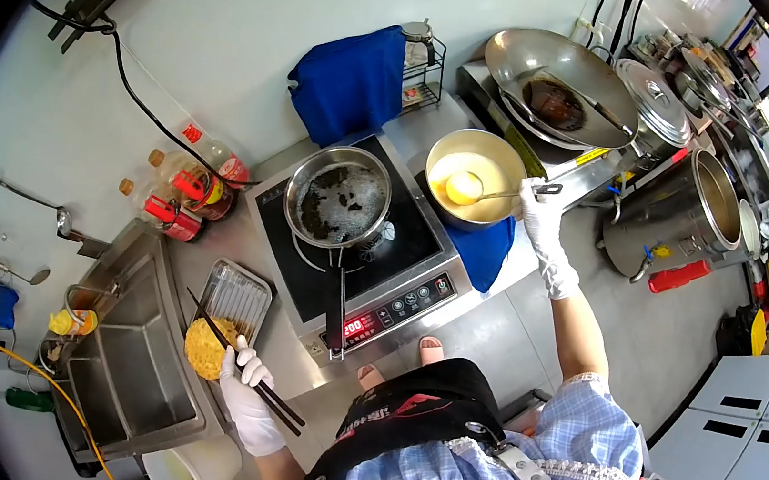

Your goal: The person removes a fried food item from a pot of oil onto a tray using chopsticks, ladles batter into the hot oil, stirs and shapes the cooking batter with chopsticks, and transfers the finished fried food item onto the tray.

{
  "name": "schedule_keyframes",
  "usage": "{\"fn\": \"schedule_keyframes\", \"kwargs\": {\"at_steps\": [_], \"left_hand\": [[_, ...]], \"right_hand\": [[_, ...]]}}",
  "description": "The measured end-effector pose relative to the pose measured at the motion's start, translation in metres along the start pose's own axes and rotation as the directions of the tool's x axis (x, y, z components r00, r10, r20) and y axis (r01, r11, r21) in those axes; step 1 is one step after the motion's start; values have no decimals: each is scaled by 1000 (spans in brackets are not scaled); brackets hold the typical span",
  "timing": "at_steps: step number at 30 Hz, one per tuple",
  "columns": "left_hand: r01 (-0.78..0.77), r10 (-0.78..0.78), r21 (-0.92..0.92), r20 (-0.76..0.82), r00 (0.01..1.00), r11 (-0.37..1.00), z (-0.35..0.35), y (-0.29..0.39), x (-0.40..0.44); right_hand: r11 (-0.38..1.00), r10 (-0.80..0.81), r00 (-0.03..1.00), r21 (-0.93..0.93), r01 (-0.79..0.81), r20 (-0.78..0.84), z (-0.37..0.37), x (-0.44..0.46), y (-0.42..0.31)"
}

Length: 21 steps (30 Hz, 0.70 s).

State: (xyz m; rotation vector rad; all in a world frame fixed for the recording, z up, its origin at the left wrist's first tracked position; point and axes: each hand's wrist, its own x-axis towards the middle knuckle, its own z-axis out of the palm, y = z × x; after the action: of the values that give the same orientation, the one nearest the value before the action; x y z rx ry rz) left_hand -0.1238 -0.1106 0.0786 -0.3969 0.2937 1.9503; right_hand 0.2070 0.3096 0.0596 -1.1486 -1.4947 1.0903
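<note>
My left hand (pixel 247 394), in a white glove, is closed around a pair of dark chopsticks (pixel 278 403). Their far ends cross a round golden fried cake (pixel 209 353) at the near end of a ribbed metal tray (pixel 236 281); whether they pinch it I cannot tell. My right hand (pixel 541 223), gloved too, grips the handle of a ladle (pixel 495 196). The ladle's bowl, filled with yellow stuff, sits in a pot (pixel 433 171) of pale yellow liquid. Between my hands, a long-handled saucepan (pixel 290 214) of bubbling oil with dark bits stands on an induction cooker (pixel 413 244).
A steel sink (pixel 146 345) and several red-labelled bottles (pixel 183 179) are at the left. Blue cloths (pixel 352 78) hang behind the cooker and below the pot (pixel 484 249). A large wok (pixel 513 54) and a tall steel barrel (pixel 666 217) stand at the right.
</note>
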Motion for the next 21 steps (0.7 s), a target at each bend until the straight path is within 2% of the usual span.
{"fn": "schedule_keyframes", "kwargs": {"at_steps": [3, 5, 9, 11, 12, 13, 15, 16, 18, 19, 20, 21], "left_hand": [[7, -7, 10, -10, 1000, 1000, -4, 3, 2], [14, -14, 9, -15, 1000, 1000, -4, 5, 3], [15, -14, 26, -23, 1000, 1000, -5, 5, 5], [4, -3, 40, -24, 1000, 999, -5, 6, 3], [-8, 10, 52, -28, 1000, 999, -5, 8, 2], [-13, 14, 55, -28, 999, 998, -7, 10, 1], [-1, 2, 26, -13, 1000, 1000, -12, 15, -2], [-7, 7, 26, -16, 1000, 1000, -13, 16, -4], [-7, 7, 0, -29, 1000, 1000, -16, 18, -7], [-10, 10, -1, -31, 999, 1000, -17, 18, -7], [-14, 14, 10, -26, 1000, 1000, -18, 18, -8], [-17, 18, 20, -21, 1000, 1000, -19, 18, -8]], "right_hand": [[999, -46, 999, -8, 46, -8, -6, -3, -2], [996, 0, 1000, 88, 0, -1, -7, -6, -7], [992, 32, 999, 124, -35, 31, -10, 2, 5], [951, -142, 988, -267, 153, 64, -6, 8, 24], [873, -205, 968, -419, 248, 147, -1, -1, -1], [763, -407, 886, -450, 464, 222, 2, -3, 2], [598, -344, 840, -592, 540, 419, 4, -5, 6], [600, -343, 839, -588, 542, 424, 8, -7, 8], [790, -246, 937, -508, 343, 250, 15, -10, 10], [791, -244, 936, -507, 343, 253, 16, -8, 10], [906, -101, 989, -401, 135, 106, 17, -6, 9], [964, 71, 997, -256, -74, -20, 17, -3, 9]]}}
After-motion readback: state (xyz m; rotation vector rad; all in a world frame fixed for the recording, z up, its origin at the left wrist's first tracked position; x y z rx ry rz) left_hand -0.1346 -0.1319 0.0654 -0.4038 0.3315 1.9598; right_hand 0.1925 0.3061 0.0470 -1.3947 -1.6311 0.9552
